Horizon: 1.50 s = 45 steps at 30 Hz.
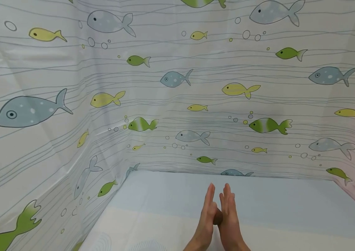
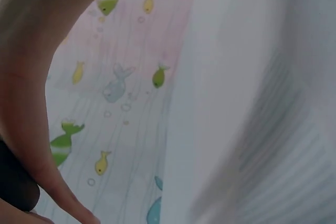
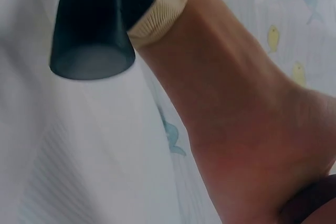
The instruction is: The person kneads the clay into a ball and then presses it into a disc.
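A dark brown, rounded lump sits between the two palms in the head view. My left hand presses on it from the left, its fingers straight and pointing up. On the other side my right hand faces it palm to palm, fingers also extended. Both hands are above the bed-like flat surface. In the left wrist view part of a hand curves beside the dark lump. The right wrist view shows the dark lump partly hidden at the lower right. Its exact kind cannot be told.
A pale blue and white sheet-like surface lies below the hands. Fish-printed curtains enclose it at the back and sides. In the right wrist view a black device sits beside a beige ribbed cuff.
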Available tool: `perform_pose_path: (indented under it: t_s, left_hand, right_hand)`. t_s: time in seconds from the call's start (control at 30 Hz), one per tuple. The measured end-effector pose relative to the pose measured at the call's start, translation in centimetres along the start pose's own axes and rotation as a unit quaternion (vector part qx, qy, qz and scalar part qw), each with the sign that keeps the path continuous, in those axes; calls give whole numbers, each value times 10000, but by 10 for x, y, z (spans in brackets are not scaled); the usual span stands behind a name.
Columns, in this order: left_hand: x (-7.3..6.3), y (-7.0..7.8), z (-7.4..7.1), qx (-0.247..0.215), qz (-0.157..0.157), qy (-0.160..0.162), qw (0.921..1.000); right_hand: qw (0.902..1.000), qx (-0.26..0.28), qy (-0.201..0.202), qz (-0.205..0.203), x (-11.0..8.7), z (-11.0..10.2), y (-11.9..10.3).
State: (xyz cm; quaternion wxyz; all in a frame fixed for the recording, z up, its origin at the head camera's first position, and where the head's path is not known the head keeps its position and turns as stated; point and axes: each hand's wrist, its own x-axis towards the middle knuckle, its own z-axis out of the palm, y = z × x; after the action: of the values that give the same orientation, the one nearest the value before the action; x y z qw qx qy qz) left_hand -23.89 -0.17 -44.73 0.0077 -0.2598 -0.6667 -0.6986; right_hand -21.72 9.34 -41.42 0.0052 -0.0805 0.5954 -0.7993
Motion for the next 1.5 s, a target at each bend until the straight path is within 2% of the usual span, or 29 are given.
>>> perform_pose_path:
  t_s: [0.17, 0.3, 0.47, 0.57, 0.67, 0.83, 0.93, 1.17, 1.5]
  left_hand:
    - [-5, 4, 3, -47, -56, -489, 9988]
    - [-9, 10, 5, -36, -212, -727, 9971]
    - [-11, 13, 5, -37, -276, -762, 9967]
    - [-11, 14, 5, -1, -302, -675, 9973]
    - [-11, 16, 4, 55, -200, -573, 9981]
    - [-11, 17, 5, 128, 41, -306, 9994]
    - [-9, 17, 5, 125, 71, -133, 9998]
    - [2, 16, 2, 208, -74, 469, 9987]
    - [9, 13, -1, 83, -17, 616, 9981]
  right_hand:
    - [9971, -491, 581, 68, 7, -2, 3]
    - [9944, -690, 797, 116, 11, -9, 10]
    - [9921, -931, 816, 225, 14, -14, 17]
    - [9915, -1027, 760, 261, 16, -15, 20]
    - [9923, -1003, 703, 204, 17, -14, 23]
    - [9945, -935, 472, 66, 14, -10, 26]
    - [9961, -846, 241, 37, 9, -8, 26]
    - [9957, -585, -713, -133, -4, -1, 24]
    - [9912, -522, -1196, -242, -11, -2, 18]
